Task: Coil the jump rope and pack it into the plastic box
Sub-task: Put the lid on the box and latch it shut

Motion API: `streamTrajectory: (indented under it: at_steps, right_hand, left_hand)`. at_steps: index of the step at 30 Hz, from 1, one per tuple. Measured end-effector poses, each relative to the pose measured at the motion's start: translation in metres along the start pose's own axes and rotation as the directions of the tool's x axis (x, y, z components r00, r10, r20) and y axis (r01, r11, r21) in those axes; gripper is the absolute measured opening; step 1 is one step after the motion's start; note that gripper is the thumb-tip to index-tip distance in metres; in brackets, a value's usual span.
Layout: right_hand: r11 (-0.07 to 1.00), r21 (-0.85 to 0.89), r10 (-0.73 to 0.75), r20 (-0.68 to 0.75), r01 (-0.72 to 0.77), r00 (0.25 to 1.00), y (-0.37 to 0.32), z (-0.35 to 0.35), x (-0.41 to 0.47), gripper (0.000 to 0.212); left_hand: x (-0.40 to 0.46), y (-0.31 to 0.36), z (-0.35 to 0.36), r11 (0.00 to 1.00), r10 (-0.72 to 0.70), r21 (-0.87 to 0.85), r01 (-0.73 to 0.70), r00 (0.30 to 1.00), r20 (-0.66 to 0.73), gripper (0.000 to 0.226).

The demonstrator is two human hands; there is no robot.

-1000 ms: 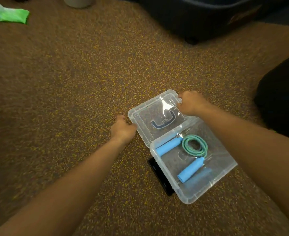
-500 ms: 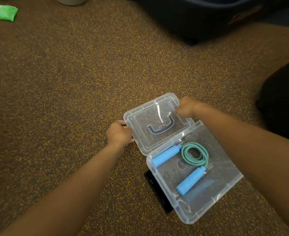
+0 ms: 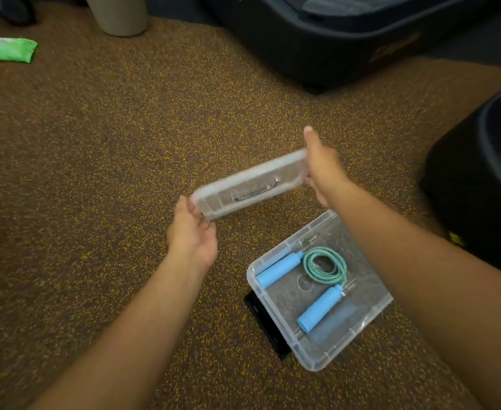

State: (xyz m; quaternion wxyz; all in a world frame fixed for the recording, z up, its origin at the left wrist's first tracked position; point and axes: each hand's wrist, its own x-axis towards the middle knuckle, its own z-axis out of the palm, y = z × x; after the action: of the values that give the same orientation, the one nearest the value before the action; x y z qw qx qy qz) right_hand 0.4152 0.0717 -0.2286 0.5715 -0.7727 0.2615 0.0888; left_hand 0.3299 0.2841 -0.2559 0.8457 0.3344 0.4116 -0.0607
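The clear plastic box [image 3: 370, 309] sits open on the carpet at lower right. Inside it lies the jump rope [image 3: 326, 266], its green cord coiled between two blue handles. The clear lid [image 3: 252, 184], with a handle in its middle, is held in the air beyond the box, tilted on edge. My left hand [image 3: 193, 232] grips the lid's near left end. My right hand [image 3: 323, 170] grips its far right end.
A flat black object [image 3: 265, 324] lies partly under the box's left side. Dark bins [image 3: 346, 34] stand at the back and at right [image 3: 479, 179]. A beige cylinder [image 3: 117, 13] and a green packet [image 3: 5, 48] lie far left on the brown speckled carpet.
Both hands have lifted the lid off the carpet and tilted it up on edge; earlier it lay flat beside the box. The box and rope have stayed put.
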Motion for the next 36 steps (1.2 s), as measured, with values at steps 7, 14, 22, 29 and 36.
streamTrajectory:
  at_steps: [7,14,22,29,36]
  right_hand:
    - [0.996,0.092,-0.004,-0.057,0.009,0.998,0.016,-0.011,-0.022,0.016]
    - [0.997,0.022,-0.077,-0.081,0.079,0.994,0.032,-0.046,-0.043,0.016]
    - [0.984,-0.147,-0.116,-0.124,0.097,0.986,0.062,-0.093,-0.085,0.017]
    - [0.952,-0.28,-0.174,-0.17,0.122,0.97,0.083,-0.121,-0.12,0.013]
    - [0.912,-0.384,-0.24,-0.21,0.146,0.948,0.091,-0.131,-0.137,0.014]
  left_hand:
    - [-0.005,0.008,-0.015,0.992,-0.005,0.124,-0.003,0.998,0.064,0.053]
    - [-0.058,0.009,-0.018,0.945,0.072,0.303,-0.125,0.981,0.18,0.033]
    - [-0.096,-0.018,-0.036,0.794,0.095,0.58,-0.182,0.98,0.178,0.025]
    - [-0.124,-0.043,-0.055,0.707,0.095,0.669,-0.232,0.967,0.235,0.03]
    - [-0.136,-0.056,-0.064,0.677,0.092,0.699,-0.231,0.968,0.232,0.021]
